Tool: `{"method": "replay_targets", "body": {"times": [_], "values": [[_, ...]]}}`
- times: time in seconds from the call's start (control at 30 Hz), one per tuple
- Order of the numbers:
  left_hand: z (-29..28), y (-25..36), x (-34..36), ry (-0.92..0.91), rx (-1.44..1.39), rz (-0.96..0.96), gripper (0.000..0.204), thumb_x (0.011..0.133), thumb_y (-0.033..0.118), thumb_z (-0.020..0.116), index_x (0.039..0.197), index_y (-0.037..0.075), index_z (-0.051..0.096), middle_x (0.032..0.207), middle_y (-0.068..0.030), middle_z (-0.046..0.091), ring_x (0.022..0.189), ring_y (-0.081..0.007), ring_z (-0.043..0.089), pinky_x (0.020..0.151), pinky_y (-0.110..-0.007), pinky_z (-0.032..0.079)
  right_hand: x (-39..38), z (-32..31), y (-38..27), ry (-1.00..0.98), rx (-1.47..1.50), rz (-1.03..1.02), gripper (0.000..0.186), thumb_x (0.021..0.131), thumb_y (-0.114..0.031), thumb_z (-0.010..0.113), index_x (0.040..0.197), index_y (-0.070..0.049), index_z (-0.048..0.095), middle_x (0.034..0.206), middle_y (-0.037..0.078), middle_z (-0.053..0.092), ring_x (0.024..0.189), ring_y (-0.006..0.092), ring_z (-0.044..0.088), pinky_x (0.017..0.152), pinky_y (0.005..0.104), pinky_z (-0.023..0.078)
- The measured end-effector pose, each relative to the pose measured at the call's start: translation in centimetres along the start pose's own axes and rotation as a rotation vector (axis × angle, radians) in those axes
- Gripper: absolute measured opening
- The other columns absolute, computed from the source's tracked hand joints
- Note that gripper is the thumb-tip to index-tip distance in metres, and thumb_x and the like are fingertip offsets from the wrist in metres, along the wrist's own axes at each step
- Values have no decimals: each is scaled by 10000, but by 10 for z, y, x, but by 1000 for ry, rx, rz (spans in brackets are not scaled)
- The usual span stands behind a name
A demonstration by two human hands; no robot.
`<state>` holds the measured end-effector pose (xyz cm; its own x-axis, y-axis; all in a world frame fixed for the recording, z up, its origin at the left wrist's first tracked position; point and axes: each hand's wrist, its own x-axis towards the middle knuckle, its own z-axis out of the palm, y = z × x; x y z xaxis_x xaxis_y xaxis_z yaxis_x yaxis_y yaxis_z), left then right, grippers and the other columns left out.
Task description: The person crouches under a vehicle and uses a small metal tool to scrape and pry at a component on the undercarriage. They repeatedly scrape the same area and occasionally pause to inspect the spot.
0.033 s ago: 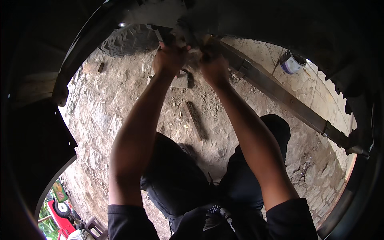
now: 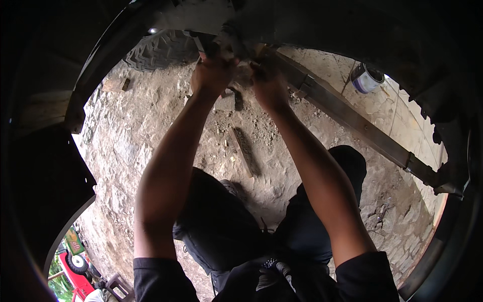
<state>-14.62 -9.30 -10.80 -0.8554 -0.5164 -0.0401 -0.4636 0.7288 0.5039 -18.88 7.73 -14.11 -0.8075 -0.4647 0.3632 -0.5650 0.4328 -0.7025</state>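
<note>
My left hand [image 2: 211, 75] is raised to the dark underside of a vehicle [image 2: 312, 25], its fingers closed on a flat metal bracket [image 2: 202, 44] beside a rounded dark fitting [image 2: 232, 39]. Just to its right, my right hand [image 2: 267, 86] has its fingers curled at the same assembly; what they hold is hidden in shadow. A long steel beam [image 2: 352, 121] runs diagonally down to the right behind my right hand. A concrete block [image 2: 225, 102] lies on the ground below my hands.
A treaded tire [image 2: 156, 53] is at upper left, near a small block [image 2: 115, 84]. A wooden stick [image 2: 240, 151] lies between my bent knees. A paint can [image 2: 367, 79] stands on pale tiles at right. A red wheeled object [image 2: 75, 272] shows at lower left.
Both forearms have shifted very slightly, with the hands staying at the same spot under the vehicle. Nothing else has visibly moved.
</note>
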Motion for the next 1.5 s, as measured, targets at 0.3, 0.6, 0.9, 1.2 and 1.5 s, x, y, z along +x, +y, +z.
{"method": "replay_targets", "body": {"times": [0.3, 0.6, 0.9, 1.2, 1.5], "values": [[-29, 48, -78, -40, -662, 246, 260, 996, 262, 704, 1154, 68, 771, 940, -113, 784, 837, -167, 768, 763, -304, 603, -38, -79, -38, -160, 507, 210, 267, 1060, -280, 597, 1141, -49, 704, 883, 30, 782, 711, 124, 721, 635, 280, 530], [-40, 51, -146, 157, -621, 397, 235, 930, 119, 781, 1156, 56, 771, 993, -138, 772, 843, -222, 757, 724, -330, 579, -51, -109, -48, -364, 794, 245, 262, 1029, -268, 675, 1151, -43, 732, 859, 33, 746, 656, 80, 652, 592, 248, 507], [-38, 60, -185, 211, -809, 189, 175, 966, 69, 721, 1127, 23, 770, 1021, -164, 778, 924, -231, 776, 806, -324, 585, -63, -120, -62, -412, 1016, 238, 296, 948, -86, 770, 1212, 22, 690, 1009, 107, 764, 859, 145, 756, 758, 258, 609], [-52, 58, -174, -268, -1283, -32, 245, 1012, 150, 701, 1181, -26, 721, 1079, -112, 752, 995, -173, 710, 908, -343, 571, -36, -132, -49, -494, 951, 71, 286, 920, -1, 760, 1205, -15, 745, 1128, 99, 764, 1000, 161, 751, 863, 271, 628], [-39, 48, -135, -195, -1314, -184, 434, 992, 216, 732, 1355, 1, 627, 1177, -85, 719, 1062, -186, 684, 981, -367, 550, -13, -99, -47, -236, 595, -60, 196, 932, -129, 785, 1114, -56, 787, 926, 74, 791, 782, 130, 764, 693, 277, 627]]}}
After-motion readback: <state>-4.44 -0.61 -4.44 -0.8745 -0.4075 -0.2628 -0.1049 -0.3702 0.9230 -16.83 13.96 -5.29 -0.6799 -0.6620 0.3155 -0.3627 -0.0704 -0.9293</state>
